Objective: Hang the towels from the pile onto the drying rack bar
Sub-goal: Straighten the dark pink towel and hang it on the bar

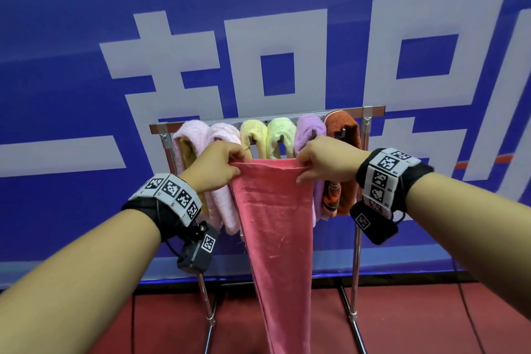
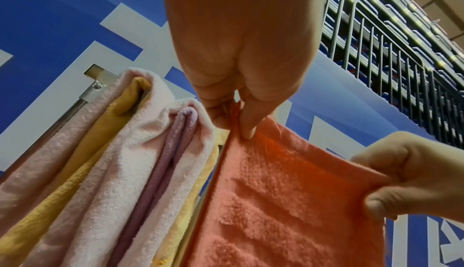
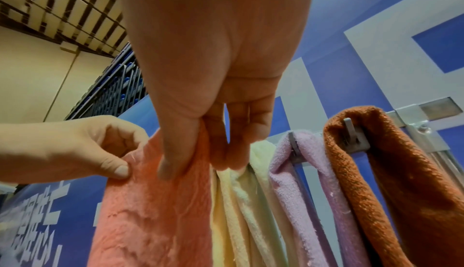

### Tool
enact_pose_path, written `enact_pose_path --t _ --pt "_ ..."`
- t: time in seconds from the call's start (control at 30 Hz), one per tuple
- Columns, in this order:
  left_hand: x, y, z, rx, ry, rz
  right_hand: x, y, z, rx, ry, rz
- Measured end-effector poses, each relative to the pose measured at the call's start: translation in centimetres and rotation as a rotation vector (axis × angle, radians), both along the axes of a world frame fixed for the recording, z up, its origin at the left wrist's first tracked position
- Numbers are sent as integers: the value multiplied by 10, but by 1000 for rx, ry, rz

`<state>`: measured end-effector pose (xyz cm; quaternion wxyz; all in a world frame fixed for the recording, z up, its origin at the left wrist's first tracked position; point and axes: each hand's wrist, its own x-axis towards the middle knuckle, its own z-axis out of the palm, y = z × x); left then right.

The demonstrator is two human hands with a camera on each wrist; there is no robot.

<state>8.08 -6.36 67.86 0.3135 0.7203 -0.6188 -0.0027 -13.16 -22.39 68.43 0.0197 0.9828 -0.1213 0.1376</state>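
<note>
Coral towel (image 1: 275,210): matt looped terry cloth with ribbed bands and loose threads. Rack bar (image 1: 258,118) and uprights (image 1: 357,253): smooth, shiny metal with bolted brackets. Hung towels (image 1: 283,135): fluffy, matt pile; the rust-orange towel (image 3: 401,182) is coarser. Backdrop (image 1: 86,8): smooth printed sheet, faintly glossy.

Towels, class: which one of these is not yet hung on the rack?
The coral-pink towel. Both hands, left and right, pinch its top edge in front of the rack; the other six drape over it.
</note>
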Motion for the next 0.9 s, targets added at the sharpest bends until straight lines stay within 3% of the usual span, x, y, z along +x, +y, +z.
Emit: enact_pose_path --t 0.43,0.63,0.9 --pt "14 8 4 -60 135 162 -7 5 2 360 -300 -65" --pt "13 15 8 -124 333 127 -6 10 4 502 -438 -108" --pt "10 19 12 -194 376 78 -10 11 7 599 -564 -82"
